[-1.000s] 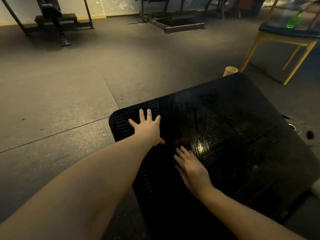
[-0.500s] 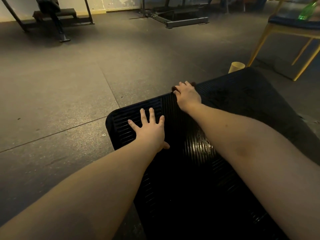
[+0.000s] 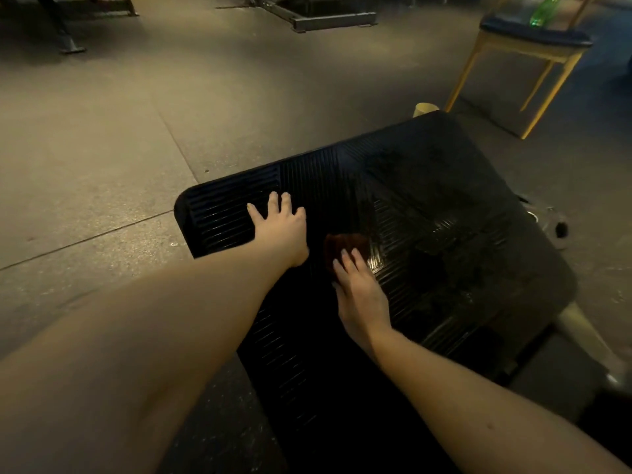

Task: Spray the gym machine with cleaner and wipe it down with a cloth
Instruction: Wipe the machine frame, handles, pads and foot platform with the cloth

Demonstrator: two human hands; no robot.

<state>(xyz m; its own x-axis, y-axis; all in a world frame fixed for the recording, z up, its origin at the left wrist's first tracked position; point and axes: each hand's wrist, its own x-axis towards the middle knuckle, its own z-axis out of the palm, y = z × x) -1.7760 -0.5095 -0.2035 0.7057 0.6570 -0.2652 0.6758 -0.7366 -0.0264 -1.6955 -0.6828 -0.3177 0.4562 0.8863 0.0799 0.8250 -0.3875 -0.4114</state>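
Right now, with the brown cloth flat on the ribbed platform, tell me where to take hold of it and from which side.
Take the brown cloth by its far edge, the part showing beyond the right hand, coming from above. It lies flat on the black ribbed platform with those fingers on its near part, so a pinch downward on the free edge looks easiest. The left hand lies apart from it.
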